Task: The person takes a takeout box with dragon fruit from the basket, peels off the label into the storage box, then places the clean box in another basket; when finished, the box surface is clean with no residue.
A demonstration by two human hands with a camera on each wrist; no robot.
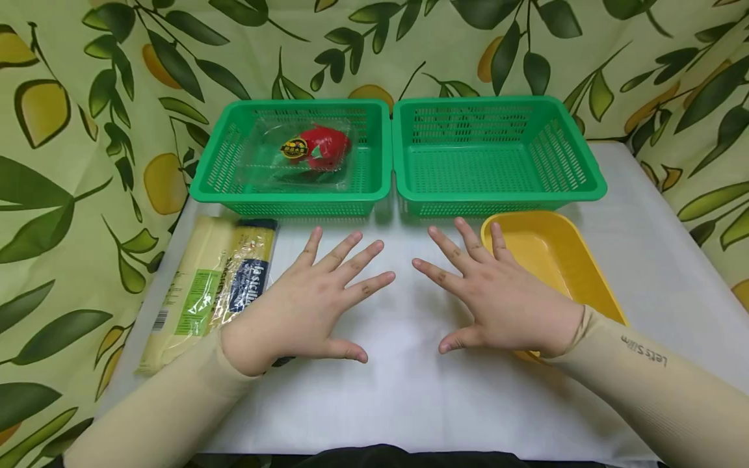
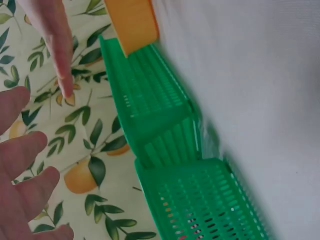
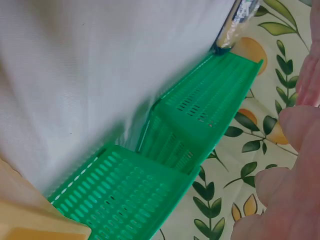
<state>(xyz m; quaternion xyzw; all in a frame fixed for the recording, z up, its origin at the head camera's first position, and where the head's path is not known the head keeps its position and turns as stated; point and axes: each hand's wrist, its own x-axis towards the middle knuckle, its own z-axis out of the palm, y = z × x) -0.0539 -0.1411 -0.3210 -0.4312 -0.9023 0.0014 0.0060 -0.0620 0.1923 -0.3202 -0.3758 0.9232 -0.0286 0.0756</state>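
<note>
My left hand (image 1: 316, 302) hovers over the table with its fingers straight and spread, holding nothing. It partly covers a pasta pack (image 1: 248, 273) with a dark blue label. Beside that pack lies a longer pale-yellow packet (image 1: 199, 299) with a green label. My right hand (image 1: 497, 296), spread the same way and also holding nothing, overlaps the near left side of a yellow plastic basin (image 1: 541, 244). In the left wrist view, fingers (image 2: 37, 150) show at the left edge; the right wrist view has fingers (image 3: 280, 185) at its right edge.
Two green slotted baskets stand side by side at the back. The left basket (image 1: 292, 197) holds a clear plastic box (image 1: 257, 162) with a red item (image 1: 328, 148) and a black-and-gold sticker. The right basket (image 1: 497, 196) shows its bare bottom. Leaf-patterned cloth (image 1: 421, 52) surrounds the white table (image 1: 398, 403).
</note>
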